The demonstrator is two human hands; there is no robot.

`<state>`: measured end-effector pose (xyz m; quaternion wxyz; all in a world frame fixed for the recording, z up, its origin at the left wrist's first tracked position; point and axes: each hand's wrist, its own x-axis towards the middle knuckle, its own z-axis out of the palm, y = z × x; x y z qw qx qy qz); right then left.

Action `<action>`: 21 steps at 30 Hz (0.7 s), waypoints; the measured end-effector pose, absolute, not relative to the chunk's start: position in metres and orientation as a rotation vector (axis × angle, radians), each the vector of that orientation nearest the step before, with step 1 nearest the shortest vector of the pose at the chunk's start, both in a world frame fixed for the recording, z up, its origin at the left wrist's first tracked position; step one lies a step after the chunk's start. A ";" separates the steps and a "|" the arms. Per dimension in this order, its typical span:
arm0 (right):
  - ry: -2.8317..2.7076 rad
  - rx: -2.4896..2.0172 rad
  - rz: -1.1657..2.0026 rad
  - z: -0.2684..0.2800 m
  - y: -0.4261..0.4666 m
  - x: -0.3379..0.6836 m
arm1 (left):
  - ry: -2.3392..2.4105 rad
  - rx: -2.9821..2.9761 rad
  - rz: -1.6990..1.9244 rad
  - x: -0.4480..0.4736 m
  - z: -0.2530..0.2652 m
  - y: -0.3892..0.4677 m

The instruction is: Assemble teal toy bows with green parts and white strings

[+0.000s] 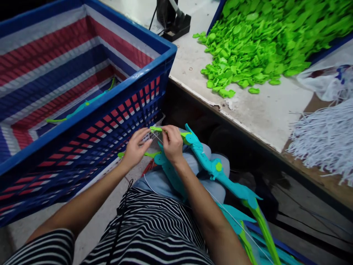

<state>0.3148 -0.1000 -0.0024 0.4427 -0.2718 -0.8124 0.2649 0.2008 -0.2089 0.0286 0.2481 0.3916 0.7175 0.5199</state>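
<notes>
A jointed plastic piece (205, 156), turquoise with lime-green ends, lies across my lap. My right hand (172, 143) pinches its slim green end strip (156, 129). At the strip's tip, the fingers of my left hand (135, 148) are bent round a thin white string (157, 137); the exact pinch point is too small to make out. The string slants from the tip toward my right hand. Below my hands, a second turquoise piece (172, 175) with a green end (150, 154) rests on my legs, partly hidden by my right forearm.
At left stands a large blue crate (165, 55) with a striped lining and one turquoise-green piece (91, 102) inside. The worktable (264, 114) holds a heap of green plastic parts (248, 55), a black stand (176, 29) and a bundle of white strings (325, 136). More turquoise pieces (234, 217) lie lower right.
</notes>
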 end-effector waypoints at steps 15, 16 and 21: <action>-2.720 -0.488 1.080 -0.021 -0.143 0.292 | 1.506 -0.145 1.416 0.246 -0.018 -0.295; -2.620 -0.469 1.225 -0.021 -0.139 0.298 | 1.374 -0.206 1.499 0.241 -0.008 -0.292; -2.032 -0.557 1.912 -0.027 -0.126 0.321 | 1.290 0.007 1.659 0.213 0.035 -0.288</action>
